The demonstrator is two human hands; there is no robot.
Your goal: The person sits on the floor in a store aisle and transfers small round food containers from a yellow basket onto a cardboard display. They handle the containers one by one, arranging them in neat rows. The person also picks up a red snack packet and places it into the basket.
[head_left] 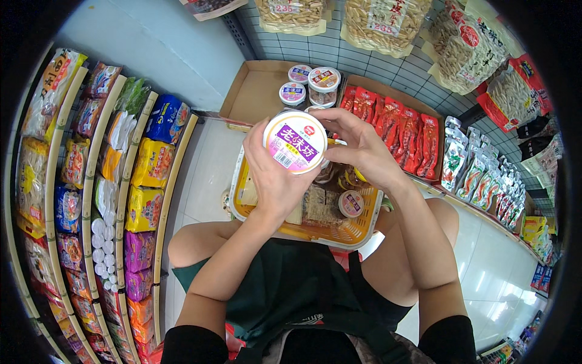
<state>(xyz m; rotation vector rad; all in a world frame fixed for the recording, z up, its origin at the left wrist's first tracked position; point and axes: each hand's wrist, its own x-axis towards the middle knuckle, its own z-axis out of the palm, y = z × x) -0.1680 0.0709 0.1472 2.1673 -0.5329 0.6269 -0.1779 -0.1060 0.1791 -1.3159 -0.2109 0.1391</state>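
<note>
Both my hands are closed on a round tub (294, 141) with a white lid and purple-and-yellow label, held lid toward me above a yellow plastic basket (357, 233). My left hand (273, 179) cups its left and lower side. My right hand (357, 145) grips its upper right rim with thumb and fingers. In the basket are a small pink-lidded tub (350, 204), brown flat packs (321, 209) and other items partly hidden by my hands. Just beyond, several small tubs (324, 85) stand in a cardboard box (245, 91).
Shelves of packaged food (145, 212) line the left. Red packets (424, 145) and silver packets (467, 170) fill boxes at right. Bags of snacks (379, 21) hang on a wire grid (279, 48) above. I sit low on the tiled floor (473, 255), knees either side of the basket.
</note>
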